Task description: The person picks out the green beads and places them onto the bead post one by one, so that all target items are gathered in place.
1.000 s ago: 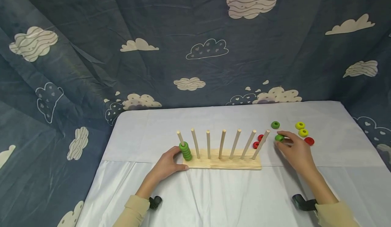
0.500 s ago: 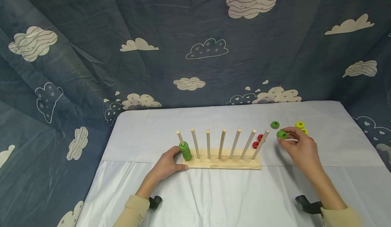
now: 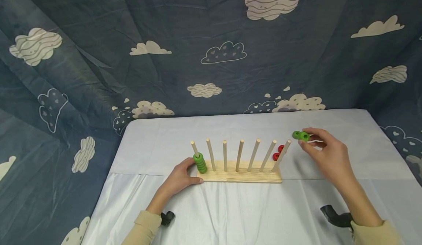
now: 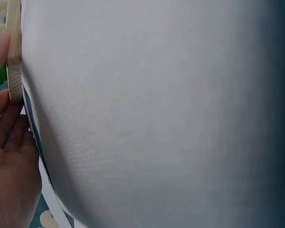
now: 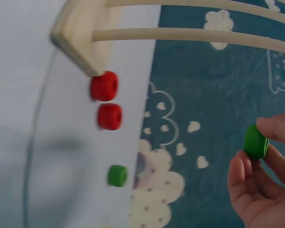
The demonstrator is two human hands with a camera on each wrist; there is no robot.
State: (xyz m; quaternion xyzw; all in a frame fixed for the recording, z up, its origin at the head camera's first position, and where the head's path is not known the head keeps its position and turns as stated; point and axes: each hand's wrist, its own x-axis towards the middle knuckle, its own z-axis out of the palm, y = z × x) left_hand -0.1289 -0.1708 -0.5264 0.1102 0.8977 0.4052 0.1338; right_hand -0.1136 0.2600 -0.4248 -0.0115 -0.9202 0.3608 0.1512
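My left hand grips the left end of a wooden peg board, thumb at its front edge. In the left wrist view the fingertips of that hand meet the end of the base. Several green beads are stacked on the leftmost peg; the other pegs are bare. Between thumb and fingers, my right hand pinches a green bead, raised off the table. In the head view it partly overlaps another green bead lying on the cloth.
Two red beads lie behind the board's right end; the right wrist view shows these red beads near the base. White cloth covers the table. A dark cloud-print curtain hangs behind its far edge.
My right hand has lifted the green bead and moved up and slightly right in the head view. It now hides the yellow beads and one red bead. My left hand stays put.
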